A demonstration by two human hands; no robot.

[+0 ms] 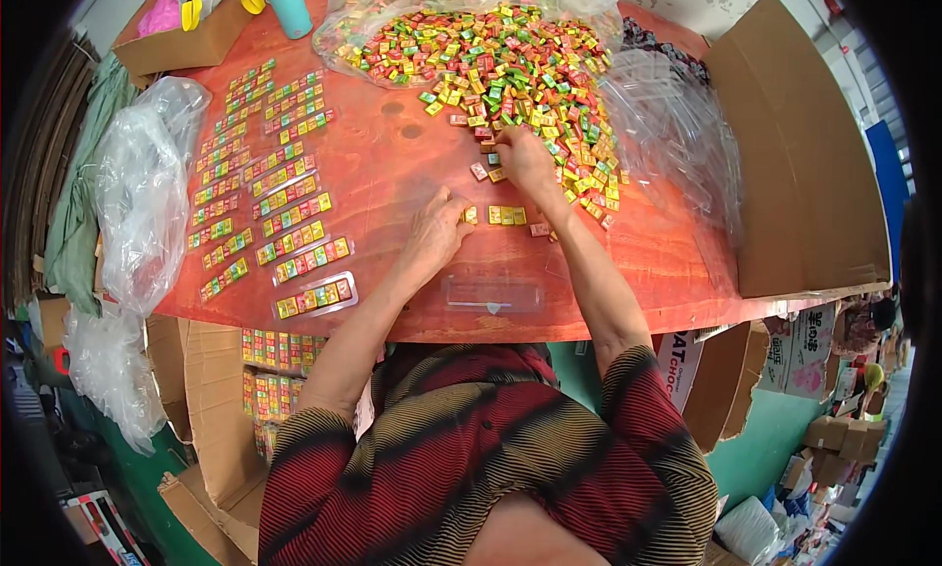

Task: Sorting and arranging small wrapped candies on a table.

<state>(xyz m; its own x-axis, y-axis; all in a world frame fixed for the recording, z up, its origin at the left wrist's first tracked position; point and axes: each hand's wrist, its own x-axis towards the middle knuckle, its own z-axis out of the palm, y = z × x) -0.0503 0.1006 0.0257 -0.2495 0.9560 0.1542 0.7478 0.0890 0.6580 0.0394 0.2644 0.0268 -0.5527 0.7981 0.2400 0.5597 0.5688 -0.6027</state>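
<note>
My left hand [436, 236] is over the middle of the red tabletop, its fingers closed at a small yellow box [471, 215]. Just right of it, a short row of small yellow boxes [507, 216] lies on the table. My right hand [527, 162] reaches to the near edge of a big heap of small red, yellow and green boxes [549, 85]. Its fingertips are pinched together there, and what they hold is hidden. A clear plastic tray [493, 294] lies near the table's front edge. Loose pink boxes [479, 172] sit between my hands.
Rows of filled clear trays [312, 297] cover the left of the table. Empty clear trays [677, 125] are piled at right beside a tall cardboard box [795, 154]. A turquoise bottle [287, 7] and open carton [182, 41] stand far left. Packed boxes [275, 394] fill a carton below.
</note>
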